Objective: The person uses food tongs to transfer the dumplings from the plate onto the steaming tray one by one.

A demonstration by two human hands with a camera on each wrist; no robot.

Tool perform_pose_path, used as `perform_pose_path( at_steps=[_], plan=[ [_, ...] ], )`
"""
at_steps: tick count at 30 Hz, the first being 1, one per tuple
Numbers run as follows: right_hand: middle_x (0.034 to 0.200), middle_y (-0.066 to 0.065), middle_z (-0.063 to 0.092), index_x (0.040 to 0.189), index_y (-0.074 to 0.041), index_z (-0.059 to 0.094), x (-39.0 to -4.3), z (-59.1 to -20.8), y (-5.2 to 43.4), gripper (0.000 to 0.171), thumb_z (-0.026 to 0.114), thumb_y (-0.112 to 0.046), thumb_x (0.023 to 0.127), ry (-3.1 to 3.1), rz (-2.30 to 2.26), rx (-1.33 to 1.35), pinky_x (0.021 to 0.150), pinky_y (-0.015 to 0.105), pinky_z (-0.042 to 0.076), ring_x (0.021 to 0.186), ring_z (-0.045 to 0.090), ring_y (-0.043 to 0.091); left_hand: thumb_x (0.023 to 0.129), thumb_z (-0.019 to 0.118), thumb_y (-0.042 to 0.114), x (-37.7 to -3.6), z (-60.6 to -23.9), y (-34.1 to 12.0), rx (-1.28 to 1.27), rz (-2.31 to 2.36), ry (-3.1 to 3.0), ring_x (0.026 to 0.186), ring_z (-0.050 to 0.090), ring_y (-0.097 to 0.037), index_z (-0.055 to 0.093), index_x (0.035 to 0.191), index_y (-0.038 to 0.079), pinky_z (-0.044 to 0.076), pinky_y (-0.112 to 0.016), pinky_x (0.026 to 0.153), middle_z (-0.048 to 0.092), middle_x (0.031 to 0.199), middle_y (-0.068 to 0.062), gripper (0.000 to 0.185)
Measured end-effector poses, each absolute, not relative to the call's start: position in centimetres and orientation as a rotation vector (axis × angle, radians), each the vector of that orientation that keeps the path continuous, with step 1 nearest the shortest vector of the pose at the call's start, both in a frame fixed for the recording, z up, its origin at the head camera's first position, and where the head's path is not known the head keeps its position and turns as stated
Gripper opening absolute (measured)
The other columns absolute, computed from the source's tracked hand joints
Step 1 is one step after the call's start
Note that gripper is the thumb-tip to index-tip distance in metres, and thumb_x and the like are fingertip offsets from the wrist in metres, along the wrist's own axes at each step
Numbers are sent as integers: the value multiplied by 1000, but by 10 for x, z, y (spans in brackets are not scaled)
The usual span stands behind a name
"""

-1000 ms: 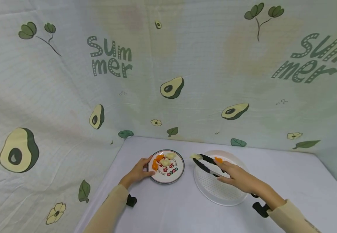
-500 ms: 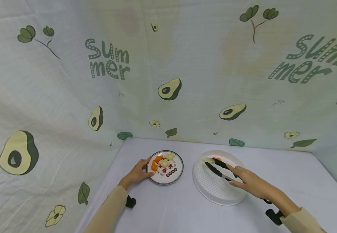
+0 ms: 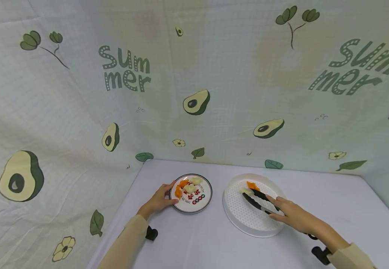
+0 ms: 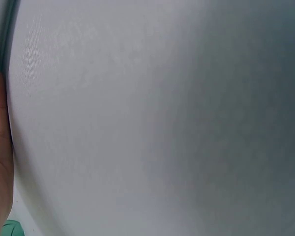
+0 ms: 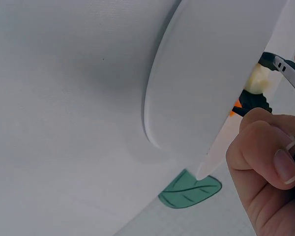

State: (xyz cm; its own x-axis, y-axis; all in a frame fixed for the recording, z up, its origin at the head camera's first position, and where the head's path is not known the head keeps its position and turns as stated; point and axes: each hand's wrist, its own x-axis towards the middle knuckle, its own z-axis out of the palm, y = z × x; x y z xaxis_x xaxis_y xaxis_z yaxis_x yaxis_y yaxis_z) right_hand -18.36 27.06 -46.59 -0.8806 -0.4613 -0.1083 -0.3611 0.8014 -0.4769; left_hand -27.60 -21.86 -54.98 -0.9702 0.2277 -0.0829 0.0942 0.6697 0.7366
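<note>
Head view: right hand [image 3: 293, 213] pinches tongs [image 3: 255, 204] slanting left and away to a pale dumpling-shaped piece [image 3: 246, 191] over the perforated tray [image 3: 248, 219]; left hand [image 3: 159, 198] holds the nearer plate [image 3: 208, 188].

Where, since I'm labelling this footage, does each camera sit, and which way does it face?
Head: worn on the head, facing forward and down at the table, plate, white tray and printed cloth; left hand, right hand and sleeves show.
Left wrist: worn on that wrist, facing a blurred pale surface; part of the left hand shows at the left edge.
Right wrist: worn on that wrist, facing the white tray's side; the right hand shows, holding tongs.
Shared: head and right wrist both show tongs, orange piece and white tray.
</note>
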Motion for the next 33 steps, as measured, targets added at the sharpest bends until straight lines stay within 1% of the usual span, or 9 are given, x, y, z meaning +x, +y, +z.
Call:
perform_pose_path(
  at_steps=[3, 5, 7, 15, 21, 30, 33],
  plan=[
    [124, 28, 56, 147, 8, 40, -184, -468, 272, 72, 66, -36, 96, 2767, -659, -638, 88, 56, 47, 110, 58, 41, 83, 82, 24, -276, -552, -219, 257, 1186, 2709, 119, 51, -33, 36, 156, 15, 36, -53, 107, 49, 128, -13, 87],
    [130, 36, 51, 147, 8, 40, -184, -469, 272, 73, 66, -37, 96, 2765, -662, -635, 91, 60, 45, 116, 54, 50, 83, 82, 25, -276, -552, -219, 240, 1186, 2705, 118, 51, -32, 36, 156, 16, 36, -52, 107, 49, 129, -12, 87],
    [136, 42, 43, 147, 9, 41, -183, -470, 272, 73, 66, -38, 96, 2767, -671, -630, 93, 65, 42, 122, 46, 57, 83, 82, 25, -276, -551, -218, 242, 1182, 2709, 117, 51, -32, 36, 156, 15, 37, -53, 106, 49, 129, -13, 86],
    [137, 44, 40, 146, 9, 41, -184, -468, 272, 73, 66, -38, 96, 2762, -681, -626, 93, 66, 41, 123, 44, 59, 84, 82, 22, -273, -544, -217, 246, 1191, 2709, 118, 51, -35, 36, 155, 12, 36, -54, 107, 49, 128, -15, 86],
    [137, 46, 38, 147, 9, 40, -184, -466, 272, 75, 65, -41, 95, 2763, -674, -601, 94, 67, 40, 124, 42, 60, 84, 82, 24, -273, -545, -218, 236, 1179, 2710, 119, 51, -33, 36, 156, 14, 36, -52, 107, 49, 128, -13, 86],
    [136, 47, 38, 147, 10, 39, -186, -457, 272, 76, 64, -41, 96, 2821, -695, -648, 94, 69, 38, 124, 40, 62, 85, 81, 24, -273, -544, -218, 217, 1176, 2700, 119, 50, -31, 35, 156, 15, 37, -52, 107, 49, 129, -12, 85],
    [135, 46, 40, 147, 9, 39, -187, -454, 270, 76, 63, -42, 97, 2848, -709, -677, 93, 68, 39, 123, 42, 61, 85, 81, 24, -273, -543, -217, 239, 1175, 2701, 118, 50, -32, 35, 156, 14, 37, -52, 107, 49, 129, -13, 85]
  ],
)
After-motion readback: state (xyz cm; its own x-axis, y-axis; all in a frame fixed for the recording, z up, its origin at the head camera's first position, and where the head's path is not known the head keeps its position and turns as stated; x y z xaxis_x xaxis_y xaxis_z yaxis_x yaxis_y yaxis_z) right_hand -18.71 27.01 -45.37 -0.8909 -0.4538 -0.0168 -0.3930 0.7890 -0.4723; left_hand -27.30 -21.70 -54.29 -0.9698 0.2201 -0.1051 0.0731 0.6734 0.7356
